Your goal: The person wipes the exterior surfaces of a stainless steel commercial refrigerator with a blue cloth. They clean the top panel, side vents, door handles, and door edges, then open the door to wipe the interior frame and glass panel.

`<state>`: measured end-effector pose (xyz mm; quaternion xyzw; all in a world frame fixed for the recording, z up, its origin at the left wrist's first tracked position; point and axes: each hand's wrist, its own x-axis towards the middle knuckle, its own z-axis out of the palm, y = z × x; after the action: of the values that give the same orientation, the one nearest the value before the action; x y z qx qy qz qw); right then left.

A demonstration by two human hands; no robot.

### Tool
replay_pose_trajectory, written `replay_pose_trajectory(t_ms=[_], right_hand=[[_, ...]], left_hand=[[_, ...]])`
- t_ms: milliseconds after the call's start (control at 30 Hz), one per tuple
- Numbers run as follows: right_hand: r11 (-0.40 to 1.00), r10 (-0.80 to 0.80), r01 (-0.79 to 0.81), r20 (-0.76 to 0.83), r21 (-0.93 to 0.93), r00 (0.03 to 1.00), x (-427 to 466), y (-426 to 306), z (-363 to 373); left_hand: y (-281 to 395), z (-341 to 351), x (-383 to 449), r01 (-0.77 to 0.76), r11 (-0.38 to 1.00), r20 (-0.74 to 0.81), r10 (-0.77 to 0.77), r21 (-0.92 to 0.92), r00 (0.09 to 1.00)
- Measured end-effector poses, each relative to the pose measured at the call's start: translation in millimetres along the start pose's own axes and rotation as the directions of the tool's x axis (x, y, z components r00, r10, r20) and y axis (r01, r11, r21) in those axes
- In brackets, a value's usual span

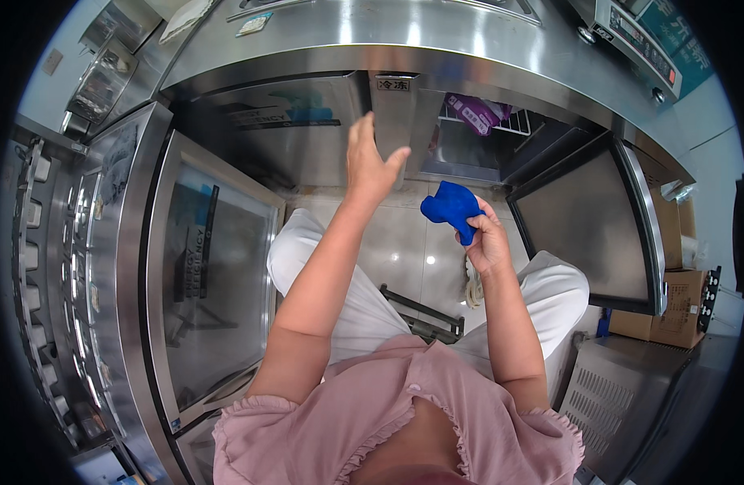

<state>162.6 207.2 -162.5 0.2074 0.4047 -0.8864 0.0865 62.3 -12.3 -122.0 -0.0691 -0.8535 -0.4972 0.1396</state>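
Observation:
My right hand (pixel 486 235) grips a crumpled blue cloth (pixel 451 207), which hangs bunched from my fingers over the tiled floor. My left hand (pixel 372 162) is raised with nothing in it, thumb apart from the fingers, in front of the steel post (pixel 395 121) between two doors of an under-counter freezer. On the right, a steel door (pixel 590 224) of the freezer stands swung out. Inside that compartment, a purple package (pixel 480 113) bearing writing rests on a white wire rack (pixel 517 123). The left door (pixel 287 130) is closed.
A steel counter (pixel 445 30) runs above, with a digital scale (pixel 633 45) at its right. Glass-fronted doors (pixel 220 279) flank my left side. Cardboard boxes (pixel 666 306) and a vented steel machine (pixel 602 388) stand at right. A dark folding frame (pixel 426 315) is between my legs.

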Motion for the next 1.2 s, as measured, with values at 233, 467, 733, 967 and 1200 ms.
replay_pose_trajectory(t_ms=[233, 467, 733, 967, 1200], right_hand=[[1.0, -0.009, 0.009, -0.006, -0.004, 1.0, -7, 11, -10], [0.999, 0.02, -0.02, 0.012, 0.032, 1.0, -22, -5, -22], [0.999, 0.02, -0.023, 0.071, 0.047, 0.997, -31, -2, -31], [0.996, 0.023, -0.032, 0.116, 0.078, 0.993, -37, -6, -30], [0.998, -0.001, -0.011, 0.187, 0.062, 0.982, -41, -16, -18]], left_hand=[[21, 31, 51, 0.111, 0.975, -0.325, -0.044, 0.19, 0.945], [20, 44, 72, 0.1, 0.971, -0.444, 0.008, 0.218, 0.896], [14, 40, 78, 0.049, 0.957, -0.417, 0.078, 0.285, 0.906], [26, 28, 58, 0.132, 0.966, -0.37, -0.042, 0.221, 0.928], [34, -15, -8, 0.076, 0.978, -0.229, -0.03, 0.194, 0.973]])
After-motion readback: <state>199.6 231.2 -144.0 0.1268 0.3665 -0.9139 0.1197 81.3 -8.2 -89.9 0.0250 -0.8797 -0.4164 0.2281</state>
